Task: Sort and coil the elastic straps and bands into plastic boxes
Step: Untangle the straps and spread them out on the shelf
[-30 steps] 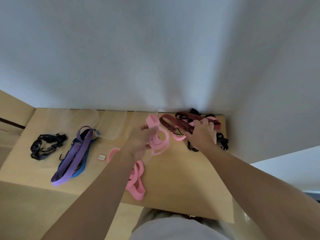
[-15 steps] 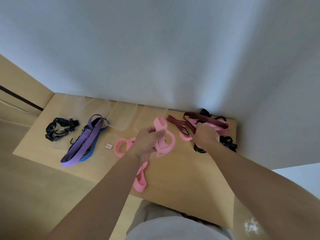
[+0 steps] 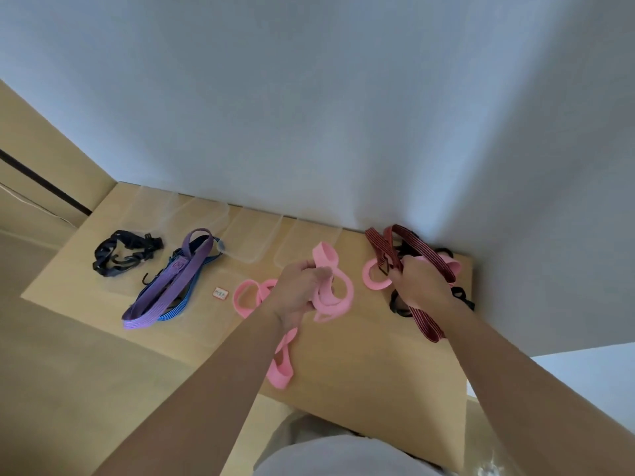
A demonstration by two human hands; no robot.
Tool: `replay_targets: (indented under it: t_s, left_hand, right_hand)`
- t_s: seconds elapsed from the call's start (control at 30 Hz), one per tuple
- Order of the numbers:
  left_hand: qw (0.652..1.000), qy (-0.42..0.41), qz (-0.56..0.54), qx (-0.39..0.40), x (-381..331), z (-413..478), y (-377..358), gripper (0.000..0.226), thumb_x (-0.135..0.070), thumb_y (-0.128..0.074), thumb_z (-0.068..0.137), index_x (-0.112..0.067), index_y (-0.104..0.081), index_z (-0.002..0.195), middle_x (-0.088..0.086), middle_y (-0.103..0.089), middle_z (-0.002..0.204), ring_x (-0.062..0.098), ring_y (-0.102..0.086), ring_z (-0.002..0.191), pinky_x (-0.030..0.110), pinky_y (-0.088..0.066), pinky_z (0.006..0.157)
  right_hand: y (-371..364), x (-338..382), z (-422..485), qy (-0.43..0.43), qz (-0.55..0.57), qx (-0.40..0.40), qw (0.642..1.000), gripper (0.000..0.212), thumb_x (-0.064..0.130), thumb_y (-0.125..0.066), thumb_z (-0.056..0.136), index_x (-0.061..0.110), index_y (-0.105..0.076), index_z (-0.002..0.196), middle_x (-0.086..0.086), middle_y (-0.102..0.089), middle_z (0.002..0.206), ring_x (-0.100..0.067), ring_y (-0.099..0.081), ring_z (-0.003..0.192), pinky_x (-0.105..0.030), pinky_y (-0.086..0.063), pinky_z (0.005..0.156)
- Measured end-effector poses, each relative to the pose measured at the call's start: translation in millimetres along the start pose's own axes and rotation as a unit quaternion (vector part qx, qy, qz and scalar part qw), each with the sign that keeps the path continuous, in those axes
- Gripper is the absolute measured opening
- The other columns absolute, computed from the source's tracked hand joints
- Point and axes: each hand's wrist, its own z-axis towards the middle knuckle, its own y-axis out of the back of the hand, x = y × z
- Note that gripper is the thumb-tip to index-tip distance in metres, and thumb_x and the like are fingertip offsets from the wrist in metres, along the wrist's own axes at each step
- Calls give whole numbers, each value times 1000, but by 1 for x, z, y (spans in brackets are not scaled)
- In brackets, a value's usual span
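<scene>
I am seeing the left hand (image 3: 298, 290) gripping limp pink band (image 3: 331, 290) loops mid-table; right hand (image 3: 417, 281) is clutching the red strap (image 3: 424, 317). Soft, light; best held bunched.

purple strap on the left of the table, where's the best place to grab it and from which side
Probably at its far looped end, coming from above. There the purple strap arches up off the table, leaving a gap for fingers to hook under. Lower down it lies flat on a blue striped cord, so a pinch there would likely catch both. Both hands are occupied: left hand with pink band, right hand with red striped strap.
</scene>
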Motion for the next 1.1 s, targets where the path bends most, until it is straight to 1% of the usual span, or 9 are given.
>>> replay_targets:
  t_s: [0.07, 0.23, 0.37, 0.5, 0.6, 0.67, 0.77, 0.93, 1.1]
  left_hand:
    - [1000, 9, 4, -2, -1, -1, 7, 20, -8, -58, 99, -4, -68, 116, 6, -69, 83, 19, -64, 71, 34, -53, 70]
    - [1000, -5, 8, 10, 0, -6, 36, 18, -10, -58, 100, -8, -72, 110, 4, -72, 84, 14, -66, 68, 32, -54, 69]
    - [999, -38, 25, 13, -5, -6, 74, 19, -8, -58, 98, -7, -71, 111, 13, -73, 95, 22, -68, 80, 39, -57, 77]
    - [994, -80, 74, -21, -20, -5, 118, 17, -6, -57, 99, -8, -70, 110, 9, -75, 88, 19, -71, 70, 29, -57, 58]
    - [986, -100, 116, -63, -26, -1, 155, 17, -2, -57, 98, -4, -70, 107, 11, -71, 90, 17, -69, 64, 25, -52, 51]
    - [983, -94, 141, -71, -25, 3, 179, 17, 1, -56, 97, -1, -70, 106, 12, -69, 92, 17, -66, 66, 26, -52, 58]
    - [976, -52, 203, -55, -17, 12, 210, 17, 4, -53, 95, 11, -67, 103, 18, -63, 93, 26, -58, 80, 38, -45, 74]
    - [957, -5, 289, 0, -3, 37, 243, 21, 5, -51, 97, 12, -69, 104, 20, -63, 91, 27, -60, 79, 36, -45, 67]
    - [941, -33, 336, -6, 10, 59, 258, 37, 7, -52, 93, -13, -68, 67, 7, -66, 70, 27, -64, 71, 31, -43, 60]
  right_hand:
    - [8, 4, -5, -6, 37, -17, 999, 28, 32, -50, 98, 12, -51, 79, -4, -59, 74, -23, -55, 69, -34, -35, 58]
    - [21, 17, -17, -20, 66, -59, 996, 29, 32, -51, 96, 11, -52, 77, -5, -58, 66, -18, -52, 58, -31, -28, 50]
    - [23, 40, -27, -26, 61, -91, 994, 32, 36, -52, 95, 11, -51, 74, -4, -58, 63, -17, -52, 56, -30, -26, 49]
    - [24, 65, -33, -40, 72, -105, 991, 31, 31, -50, 95, 6, -52, 78, -11, -62, 68, -26, -58, 61, -33, -37, 53]
    - [23, 86, -36, -43, 63, -123, 989, 33, 30, -50, 97, 3, -55, 79, -12, -61, 72, -26, -54, 65, -34, -31, 54]
    - [19, 102, -38, -42, 65, -132, 988, 32, 28, -51, 98, 1, -56, 80, -14, -61, 74, -30, -54, 68, -35, -32, 57]
    - [10, 126, -43, -59, 74, -155, 983, 33, 27, -52, 97, 6, -50, 72, -9, -55, 68, -22, -49, 59, -34, -26, 51]
    - [-6, 173, -51, -84, 80, -181, 977, 36, 28, -52, 95, 11, -45, 64, -5, -51, 59, -20, -46, 53, -31, -24, 49]
    - [-18, 211, -64, -83, 87, -192, 974, 33, 26, -51, 94, 3, -48, 71, -6, -52, 60, -24, -45, 55, -33, -27, 50]
